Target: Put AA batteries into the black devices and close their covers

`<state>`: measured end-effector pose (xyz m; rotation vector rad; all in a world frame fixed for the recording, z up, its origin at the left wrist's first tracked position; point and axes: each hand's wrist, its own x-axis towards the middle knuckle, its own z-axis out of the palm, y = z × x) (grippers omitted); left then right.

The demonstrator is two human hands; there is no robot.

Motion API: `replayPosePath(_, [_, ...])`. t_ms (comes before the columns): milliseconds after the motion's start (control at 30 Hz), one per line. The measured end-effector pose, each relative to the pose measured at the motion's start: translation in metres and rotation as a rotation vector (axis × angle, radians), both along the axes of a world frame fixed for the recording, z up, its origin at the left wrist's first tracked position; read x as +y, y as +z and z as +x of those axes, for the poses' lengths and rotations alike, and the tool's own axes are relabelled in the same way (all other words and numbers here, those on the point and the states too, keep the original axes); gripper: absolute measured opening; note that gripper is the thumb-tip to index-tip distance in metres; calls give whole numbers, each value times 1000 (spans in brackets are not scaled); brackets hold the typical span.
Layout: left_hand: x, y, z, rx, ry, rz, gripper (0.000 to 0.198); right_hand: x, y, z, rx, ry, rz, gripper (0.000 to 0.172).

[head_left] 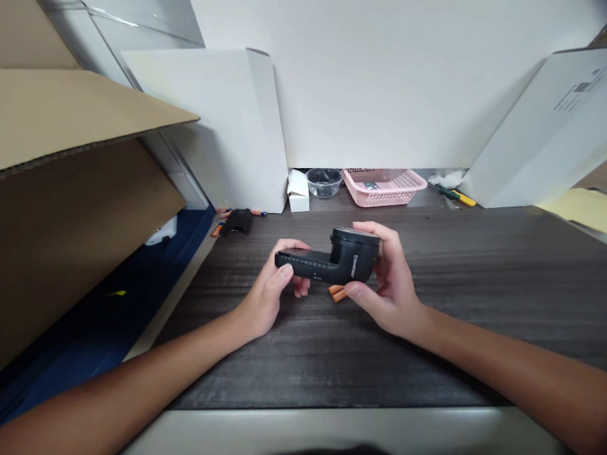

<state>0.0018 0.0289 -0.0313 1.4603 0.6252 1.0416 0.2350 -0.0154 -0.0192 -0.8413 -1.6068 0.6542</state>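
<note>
Both my hands hold a black fabric shaver (353,258) above the dark table (265,366). Its round head, with a ribbed rim, faces up at the right; white lettering runs along its side. My left hand (272,284) is closed around the end of the handle, thumb on the near side. With my right hand (391,284) I grip the head, fingers behind it and thumb at its lower front. Two orange sticks that look like batteries (337,293) lie on the table just below the shaver, partly hidden by my right thumb.
At the back stand a small white box (298,199), a clear round tub (324,182) and a pink basket (384,197). A yellow-handled tool (463,198) lies right of them. A black object (237,221) sits among orange batteries at left, near a large cardboard box (85,221).
</note>
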Motion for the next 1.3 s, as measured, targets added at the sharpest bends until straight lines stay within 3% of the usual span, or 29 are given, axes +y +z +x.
replayPosePath(200, [1, 10, 10, -76, -168, -364, 65, 0, 0, -4, -18, 49, 68, 79])
replayPosePath(400, [0, 7, 8, -66, -295, -476, 70, -4, 11, -4, -160, 51, 167, 97])
replayPosePath(533, [1, 4, 9, 29, -367, -495, 79, -9, 16, -5, -148, 52, 184, 99])
replayPosePath(700, [6, 6, 12, 12, -389, -478, 50, -12, 15, -10, -130, -37, 118, 84])
replayPosePath(800, [7, 6, 9, -20, -409, -479, 53, -11, 15, -12, -92, -74, 22, 75])
replayPosePath(900, [5, 6, 6, -70, -385, -363, 57, -5, 17, -12, -59, -73, -68, 66])
replayPosePath(1033, [4, 7, 6, 45, -309, -166, 54, 6, 14, -10, -66, -63, -188, 50])
replayPosePath(1167, [7, 6, 7, 76, -331, -217, 51, 16, 4, -5, -77, 37, -263, 60])
replayPosePath(1300, [10, 2, 5, 74, -309, -299, 60, 21, -4, -1, -115, 111, -181, 68])
